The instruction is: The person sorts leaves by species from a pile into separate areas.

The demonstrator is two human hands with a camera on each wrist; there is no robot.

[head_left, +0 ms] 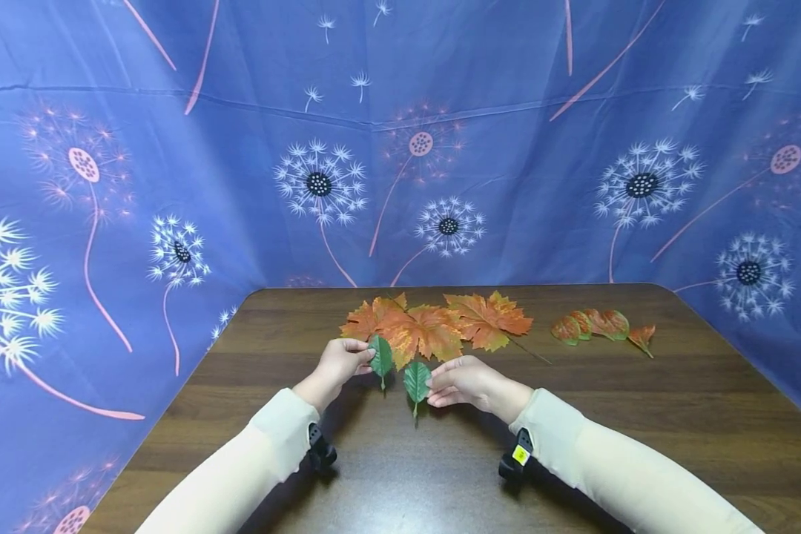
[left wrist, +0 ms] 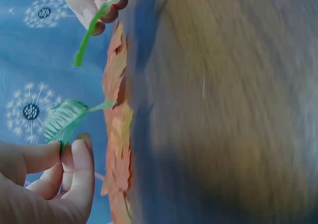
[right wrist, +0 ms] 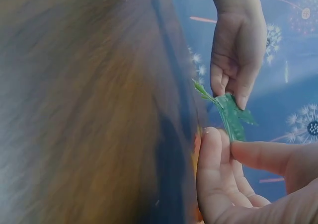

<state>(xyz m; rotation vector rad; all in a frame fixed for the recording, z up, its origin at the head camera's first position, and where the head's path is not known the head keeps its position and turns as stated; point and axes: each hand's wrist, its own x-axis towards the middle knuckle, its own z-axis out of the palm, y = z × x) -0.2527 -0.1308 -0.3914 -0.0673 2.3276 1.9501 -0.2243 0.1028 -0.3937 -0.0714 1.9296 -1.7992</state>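
In the head view my left hand [head_left: 337, 368] pinches a green leaf [head_left: 381, 359] by its left edge, stem hanging down. My right hand [head_left: 472, 385] holds a second green leaf [head_left: 417, 380] by its right edge, slightly nearer to me. The two leaves are apart, raised above the table. Behind them lie three large orange maple leaves [head_left: 429, 334], overlapping in a row. The left wrist view shows thumb and fingers of the left hand [left wrist: 54, 184] on the ribbed leaf [left wrist: 65, 118]. In the right wrist view the right hand [right wrist: 243, 172] pinches a leaf edge.
Several red-green leaves [head_left: 609, 325] lie in a row at the right back of the brown wooden table [head_left: 254, 437], with a smaller orange-green piece [head_left: 642, 339] beside them. A blue dandelion-print cloth [head_left: 527, 185] hangs behind the table and at its sides.
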